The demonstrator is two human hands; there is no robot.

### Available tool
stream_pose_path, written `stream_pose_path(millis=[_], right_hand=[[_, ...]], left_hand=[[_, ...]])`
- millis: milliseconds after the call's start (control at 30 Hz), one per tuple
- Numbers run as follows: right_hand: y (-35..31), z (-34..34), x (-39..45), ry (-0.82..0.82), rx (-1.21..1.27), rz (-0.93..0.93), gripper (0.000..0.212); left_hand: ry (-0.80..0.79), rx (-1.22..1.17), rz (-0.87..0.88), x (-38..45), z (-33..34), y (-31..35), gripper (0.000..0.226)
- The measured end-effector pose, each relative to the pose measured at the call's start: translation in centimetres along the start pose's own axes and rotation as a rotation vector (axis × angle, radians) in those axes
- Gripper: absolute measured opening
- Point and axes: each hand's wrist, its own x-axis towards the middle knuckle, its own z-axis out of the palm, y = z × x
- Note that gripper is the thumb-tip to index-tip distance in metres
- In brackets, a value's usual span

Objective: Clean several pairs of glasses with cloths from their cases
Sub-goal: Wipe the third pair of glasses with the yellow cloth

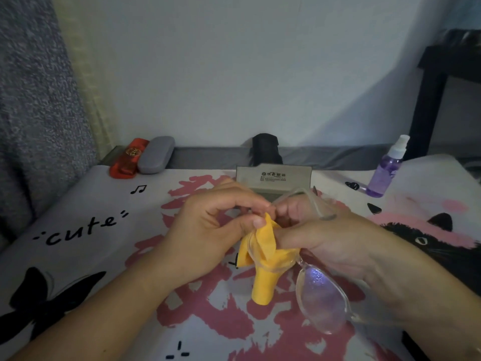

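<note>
A: Nearest lies what?
B: The clear-framed plastic glasses (321, 295), long axis running away from us, held in the right hand's (335, 246) curled fingers.
A: And beyond?
B: The left hand (208, 230) pinches the yellow cleaning cloth (264, 256) around their far lens.
</note>
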Motion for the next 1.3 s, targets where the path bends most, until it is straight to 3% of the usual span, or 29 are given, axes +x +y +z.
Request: stream_pose_path(millis=[200,367,500,633,733,833,1000,1200,1300], right_hand=[[0.4,0.2,0.0,-0.039,0.089,0.032,0.022],[0.6,0.5,0.2,0.046,0.118,0.071,0.027],[0.5,0.7,0.3,0.095,0.125,0.066,0.016],[0.5,0.5,0.2,0.098,0.142,0.077,0.032],[0.5,0.4,0.0,0.086,0.205,0.088,0.014],[0.6,0.0,0.0,0.073,0.236,0.127,0.018],[0.4,-0.5,-0.1,0.002,0.135,0.115,0.027],[-0.3,-1.4,-0.6,-0.046,-0.091,0.073,0.019],[-0.2,-1.3,-0.6,-0.064,-0.162,0.1,0.017]], left_hand=[[0.005,0.049,0.027,0.0,0.1,-0.2,0.017],[0.045,0.014,0.008,0.0,0.4,0.1,0.016],[0.085,-0.055,-0.082,0.1,0.6,0.0,0.021],[0.073,-0.027,-0.056,0.0,0.3,0.1,0.019],[0.058,0.038,-0.013,0.1,0.1,0.2,0.025],[0.061,0.052,-0.001,0.0,0.1,0.2,0.022],[0.049,0.073,0.006,-0.1,0.1,0.2,0.014],[0.121,0.08,0.001,0.3,-0.4,0.7,0.038],[0.106,0.139,0.002,0.2,-0.6,0.7,0.023]])
